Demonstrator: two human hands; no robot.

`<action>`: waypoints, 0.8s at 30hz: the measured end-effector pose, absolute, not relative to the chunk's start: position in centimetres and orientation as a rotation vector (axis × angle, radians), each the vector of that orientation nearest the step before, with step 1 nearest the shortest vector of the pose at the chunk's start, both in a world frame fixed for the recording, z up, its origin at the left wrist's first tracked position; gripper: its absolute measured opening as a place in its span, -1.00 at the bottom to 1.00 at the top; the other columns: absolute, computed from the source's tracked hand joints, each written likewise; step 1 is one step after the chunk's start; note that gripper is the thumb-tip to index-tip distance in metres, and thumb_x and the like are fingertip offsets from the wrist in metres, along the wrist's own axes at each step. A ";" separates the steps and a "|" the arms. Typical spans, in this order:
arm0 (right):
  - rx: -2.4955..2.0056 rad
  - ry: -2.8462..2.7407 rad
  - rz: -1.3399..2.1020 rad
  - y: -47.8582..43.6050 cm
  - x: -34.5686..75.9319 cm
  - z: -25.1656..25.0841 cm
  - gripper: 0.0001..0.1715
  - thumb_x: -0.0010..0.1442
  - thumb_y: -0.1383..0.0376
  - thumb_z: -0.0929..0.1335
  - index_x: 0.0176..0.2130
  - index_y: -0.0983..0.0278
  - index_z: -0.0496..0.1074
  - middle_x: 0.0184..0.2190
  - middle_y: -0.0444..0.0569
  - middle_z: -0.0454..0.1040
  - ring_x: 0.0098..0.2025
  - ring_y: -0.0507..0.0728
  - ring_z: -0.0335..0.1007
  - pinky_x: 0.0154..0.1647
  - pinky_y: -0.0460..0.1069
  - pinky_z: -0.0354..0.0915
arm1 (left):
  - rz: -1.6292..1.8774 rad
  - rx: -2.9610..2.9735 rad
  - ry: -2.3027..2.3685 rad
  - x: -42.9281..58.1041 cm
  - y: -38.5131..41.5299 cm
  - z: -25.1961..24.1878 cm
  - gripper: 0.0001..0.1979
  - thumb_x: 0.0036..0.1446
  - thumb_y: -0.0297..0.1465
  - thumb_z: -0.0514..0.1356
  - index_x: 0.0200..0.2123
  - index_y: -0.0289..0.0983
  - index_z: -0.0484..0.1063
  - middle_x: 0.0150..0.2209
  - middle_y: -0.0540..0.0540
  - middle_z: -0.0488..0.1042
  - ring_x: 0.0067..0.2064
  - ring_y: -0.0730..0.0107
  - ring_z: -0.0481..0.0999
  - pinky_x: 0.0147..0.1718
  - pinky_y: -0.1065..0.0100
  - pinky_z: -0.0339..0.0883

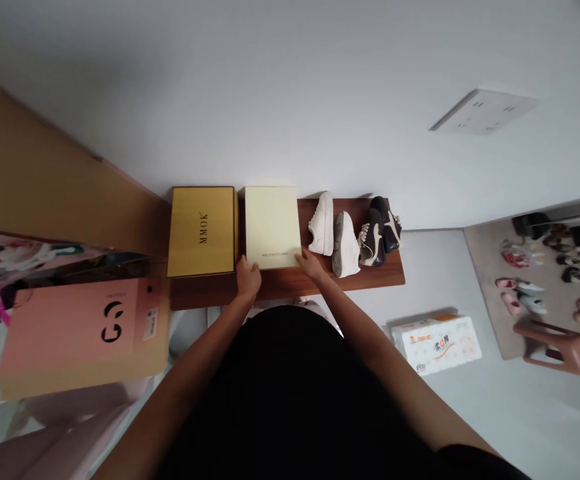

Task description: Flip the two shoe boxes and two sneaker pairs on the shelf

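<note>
A cream shoe box (pixel 272 223) lies on the brown wooden shelf (pixel 290 287) against the wall. My left hand (pixel 249 277) grips its near left corner, and my right hand (pixel 311 263) holds the near right corner. Directly left of it is a yellow box (pixel 203 231) marked MMOK. To the right, a pair of white shoes (pixel 323 223) stands on the shelf, followed by a pair of dark shoes with light laces (pixel 371 237). The undersides of both hands' grips are hidden.
A pink carton (pixel 75 333) stands at the left, near a pink chair (pixel 70 433). On the right floor are a white wrapped pack (pixel 440 343), a pink stool (pixel 565 347) and several shoes on a mat (pixel 495 293). A socket plate (pixel 487 112) is on the wall.
</note>
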State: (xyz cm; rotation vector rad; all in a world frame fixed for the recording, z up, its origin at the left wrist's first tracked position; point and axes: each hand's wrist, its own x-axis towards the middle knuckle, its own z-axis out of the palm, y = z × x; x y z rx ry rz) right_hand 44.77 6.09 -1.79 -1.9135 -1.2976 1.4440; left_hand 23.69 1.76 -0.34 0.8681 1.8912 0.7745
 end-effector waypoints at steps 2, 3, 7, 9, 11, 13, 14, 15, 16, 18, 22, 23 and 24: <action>-1.899 -1.237 1.377 5.1 46.8 -1.2 -0.49 0.29 0.04 0.36 0.10 0.28 0.49 0.12 0.11 0.56 0.22 0.23 0.45 0.33 0.17 0.24 | 0.800 1.011 1.963 24.5 1.5 0.6 -0.32 0.29 -0.35 0.14 0.42 -0.41 0.11 0.47 -0.37 0.08 0.51 0.07 0.00 0.48 0.14 -0.22; -1.896 -1.194 1.327 4.5 48.2 -1.0 -0.48 0.28 0.04 0.36 0.10 0.28 0.50 0.12 0.12 0.56 0.21 0.23 0.45 0.32 0.16 0.26 | 0.817 1.085 1.967 25.1 1.4 1.0 -0.33 0.30 -0.34 0.14 0.42 -0.39 0.12 0.47 -0.35 0.08 0.51 0.09 0.00 0.48 0.16 -0.22; -1.981 -1.033 1.067 1.9 55.4 -0.4 -0.41 0.24 -0.03 0.35 0.08 0.30 0.51 0.05 0.17 0.60 0.11 0.26 0.52 0.23 0.18 0.36 | 0.851 1.238 1.757 29.1 1.6 2.2 -0.39 0.31 -0.29 0.16 0.38 -0.25 0.21 0.42 -0.27 0.19 0.46 0.10 0.11 0.45 0.13 -0.06; -2.095 -0.990 0.954 1.0 58.8 -0.5 -0.35 0.19 -0.03 0.38 0.09 0.35 0.50 0.04 0.23 0.58 0.08 0.30 0.52 0.20 0.20 0.37 | 0.822 1.231 1.626 31.7 2.3 2.2 -0.40 0.29 -0.28 0.20 0.36 -0.23 0.25 0.39 -0.27 0.24 0.42 0.07 0.21 0.40 0.10 0.08; -2.182 -1.034 0.938 0.4 61.5 -1.0 -0.31 0.09 -0.01 0.44 0.07 0.38 0.50 0.04 0.24 0.58 0.08 0.33 0.51 0.20 0.22 0.35 | 0.767 1.205 1.526 34.5 3.4 1.6 -0.36 0.24 -0.29 0.25 0.36 -0.23 0.25 0.38 -0.29 0.24 0.40 0.03 0.24 0.37 0.09 0.14; -2.202 -1.160 1.005 0.3 63.1 -1.6 -0.25 -0.03 0.03 0.52 0.07 0.36 0.50 0.04 0.21 0.57 0.12 0.35 0.47 0.23 0.24 0.32 | 0.688 1.184 1.497 37.3 5.1 0.7 -0.27 0.15 -0.35 0.33 0.36 -0.27 0.23 0.40 -0.33 0.21 0.44 -0.03 0.17 0.39 0.10 0.09; -2.195 -1.232 1.042 0.3 63.6 -2.0 -0.22 -0.08 0.04 0.55 0.07 0.34 0.49 0.05 0.19 0.56 0.15 0.35 0.44 0.24 0.24 0.30 | 0.647 1.169 1.514 38.6 6.1 0.2 -0.22 0.09 -0.39 0.37 0.36 -0.31 0.22 0.41 -0.36 0.19 0.46 -0.07 0.12 0.40 0.10 0.04; -2.188 -1.297 1.065 0.5 63.9 -2.4 -0.20 -0.13 0.06 0.57 0.06 0.32 0.49 0.06 0.17 0.55 0.17 0.35 0.42 0.26 0.25 0.28 | 0.609 1.145 1.547 39.7 7.1 -0.3 -0.16 0.02 -0.44 0.40 0.35 -0.35 0.21 0.41 -0.41 0.18 0.47 -0.11 0.08 0.41 0.10 0.01; -2.185 -1.350 1.075 0.8 64.0 -2.8 -0.21 -0.15 0.07 0.57 0.04 0.30 0.49 0.06 0.16 0.55 0.17 0.35 0.42 0.26 0.25 0.28 | 0.576 1.109 1.590 40.7 8.2 -0.9 -0.12 -0.05 -0.48 0.43 0.34 -0.39 0.20 0.40 -0.46 0.19 0.48 -0.14 0.07 0.40 0.10 0.01; -2.165 -1.437 1.119 1.5 64.0 -3.3 -0.33 -0.14 0.08 0.56 -0.06 0.29 0.50 -0.02 0.13 0.57 0.09 0.34 0.46 0.21 0.26 0.33 | 0.528 1.030 1.674 42.1 9.9 -2.0 -0.09 -0.18 -0.55 0.46 0.28 -0.45 0.25 0.33 -0.54 0.27 0.45 -0.21 0.12 0.35 0.10 0.08; -2.031 -1.534 1.294 3.0 64.1 -3.7 -0.57 -0.11 0.11 0.55 -0.26 0.25 0.51 -0.28 0.03 0.58 -0.13 0.33 0.53 0.01 0.26 0.45 | 0.403 1.117 1.742 42.6 11.8 -3.3 -0.35 -0.24 -0.51 0.50 -0.01 -0.40 0.42 0.12 -0.47 0.47 0.27 -0.26 0.40 0.19 0.10 0.28; -1.978 -1.546 1.316 3.3 64.2 -3.6 -0.58 -0.11 0.11 0.55 -0.27 0.24 0.51 -0.31 0.02 0.58 -0.15 0.33 0.52 -0.01 0.26 0.45 | 0.367 1.188 1.731 42.4 12.0 -3.4 -0.42 -0.20 -0.47 0.50 -0.06 -0.36 0.43 0.08 -0.43 0.50 0.21 -0.24 0.46 0.15 0.11 0.31; -1.922 -1.565 1.326 3.6 64.3 -3.4 -0.58 -0.10 0.09 0.55 -0.27 0.24 0.51 -0.33 0.01 0.57 -0.17 0.33 0.51 -0.03 0.24 0.45 | 0.337 1.261 1.712 42.3 12.1 -3.3 -0.48 -0.16 -0.43 0.49 -0.10 -0.33 0.43 0.05 -0.38 0.51 0.17 -0.22 0.49 0.14 0.11 0.32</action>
